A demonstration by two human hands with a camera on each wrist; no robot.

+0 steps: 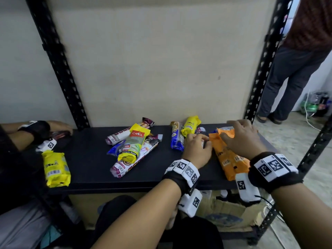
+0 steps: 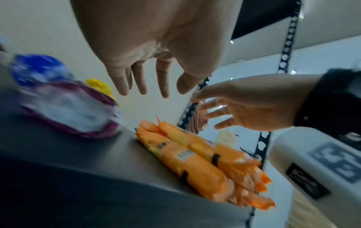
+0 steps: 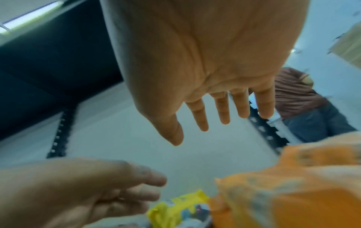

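Note:
A bundle of orange packets [image 1: 230, 159] lies at the right end of the black shelf [image 1: 89, 159], reaching its front edge. My left hand [image 1: 203, 141] hovers just left of the bundle's far end, and in the left wrist view its fingers [image 2: 144, 83] are straight and hold nothing. My right hand [image 1: 231, 131] hangs over the far end of the orange packets with its fingers [image 3: 222, 114] spread and empty. The left wrist view shows the orange packets [image 2: 195, 162] below both hands, which are apart from them.
A blue packet [image 1: 177, 139] and a yellow packet [image 1: 191, 124] lie just left of my hands. A pile of packets [image 1: 133, 144] fills mid-shelf; another yellow packet [image 1: 55, 168] lies front left. Another person's arm [image 1: 36, 130] rests far left. Someone [image 1: 296, 69] stands at right. A cardboard box [image 1: 226, 212] sits below.

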